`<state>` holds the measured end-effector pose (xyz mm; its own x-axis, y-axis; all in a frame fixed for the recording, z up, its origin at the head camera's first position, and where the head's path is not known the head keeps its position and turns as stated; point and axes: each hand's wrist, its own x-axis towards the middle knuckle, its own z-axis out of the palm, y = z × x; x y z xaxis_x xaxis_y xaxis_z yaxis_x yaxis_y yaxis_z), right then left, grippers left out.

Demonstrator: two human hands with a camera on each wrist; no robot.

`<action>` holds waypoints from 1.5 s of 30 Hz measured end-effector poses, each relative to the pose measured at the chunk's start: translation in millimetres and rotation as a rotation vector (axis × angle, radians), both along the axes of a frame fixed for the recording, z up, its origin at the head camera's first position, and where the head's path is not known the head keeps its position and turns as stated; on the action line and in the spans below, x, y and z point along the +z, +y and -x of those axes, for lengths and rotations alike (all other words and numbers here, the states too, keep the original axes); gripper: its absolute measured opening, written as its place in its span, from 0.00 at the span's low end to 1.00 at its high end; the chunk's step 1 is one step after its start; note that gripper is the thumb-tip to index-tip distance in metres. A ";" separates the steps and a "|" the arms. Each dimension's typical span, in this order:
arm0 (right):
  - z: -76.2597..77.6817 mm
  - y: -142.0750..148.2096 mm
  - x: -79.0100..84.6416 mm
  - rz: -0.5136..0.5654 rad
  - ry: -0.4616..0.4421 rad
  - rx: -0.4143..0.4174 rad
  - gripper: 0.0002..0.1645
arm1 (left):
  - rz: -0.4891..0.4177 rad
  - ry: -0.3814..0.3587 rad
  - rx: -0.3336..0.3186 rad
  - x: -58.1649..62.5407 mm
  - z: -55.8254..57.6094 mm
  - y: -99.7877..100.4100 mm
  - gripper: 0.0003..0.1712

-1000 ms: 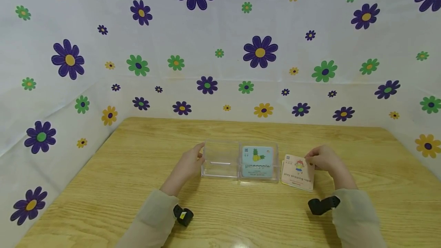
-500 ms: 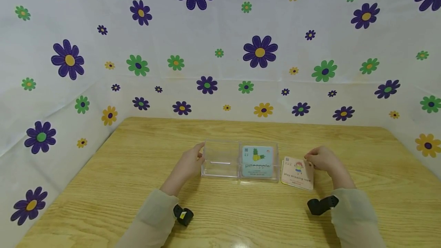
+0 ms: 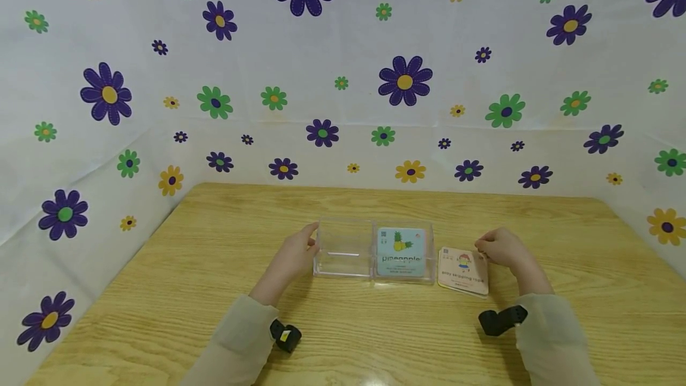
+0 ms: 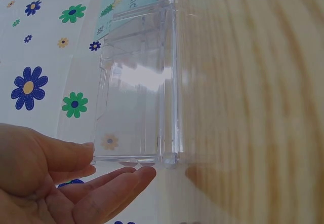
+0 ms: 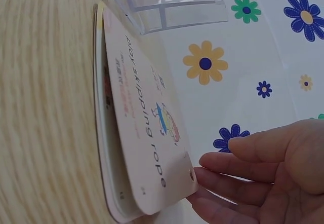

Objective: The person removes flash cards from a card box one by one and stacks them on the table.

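A clear plastic box point(image 3: 343, 264) with two compartments lies on the table. Its right compartment holds blue cards, with a pineapple card point(image 3: 401, 255) on top; nothing shows in the left one. My left hand point(image 3: 289, 258) rests its fingertips against the box's left end, the thumb near one corner in the left wrist view. To the right of the box lies a small stack of cards, topped by a pink "play skipping rope" card point(image 3: 463, 271) that tilts up at one corner point(image 5: 187, 183). My right hand point(image 3: 504, 249) has loosely extended fingers at that corner, thumb apart from the card.
The wood-grain table point(image 3: 343, 326) runs back to a white flower-print cloth point(image 3: 343, 34), which also covers the sides. A black wrist camera point(image 3: 286, 336) sits on the left wrist, another black wrist camera point(image 3: 501, 320) on the right.
The skipping rope card, pinched at its corner by my right hand earlier, has come down onto the stack and been let go. My left hand and the box have stayed put.
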<state>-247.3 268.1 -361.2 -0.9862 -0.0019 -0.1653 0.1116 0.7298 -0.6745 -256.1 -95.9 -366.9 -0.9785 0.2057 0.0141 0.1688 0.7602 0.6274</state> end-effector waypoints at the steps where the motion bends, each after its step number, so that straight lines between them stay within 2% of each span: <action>1: -0.2 0.3 0.2 -0.003 0.003 0.003 0.17 | -0.001 0.000 -0.001 -0.2 0.0 0.0 0.27; 21: -0.3 -0.8 -1.1 0.007 -0.005 -0.001 0.15 | -0.018 -0.013 0.003 -0.5 0.4 0.5 0.28; 26: -0.6 -0.5 0.5 -0.025 0.003 0.003 0.17 | -0.018 -0.013 0.000 -0.4 0.3 0.2 0.28; 29: -0.9 -1.3 2.7 -0.055 0.028 -0.005 0.19 | -0.018 -0.015 0.001 -0.5 0.5 0.1 0.28; 37: -4.1 -9.7 12.1 -0.049 0.061 -0.054 0.24 | -0.017 -0.010 -0.001 -2.3 1.8 -0.4 0.28; 45: -3.0 -19.2 20.3 -0.070 0.137 -0.031 0.23 | -0.016 0.009 -0.007 -2.4 1.6 -0.4 0.28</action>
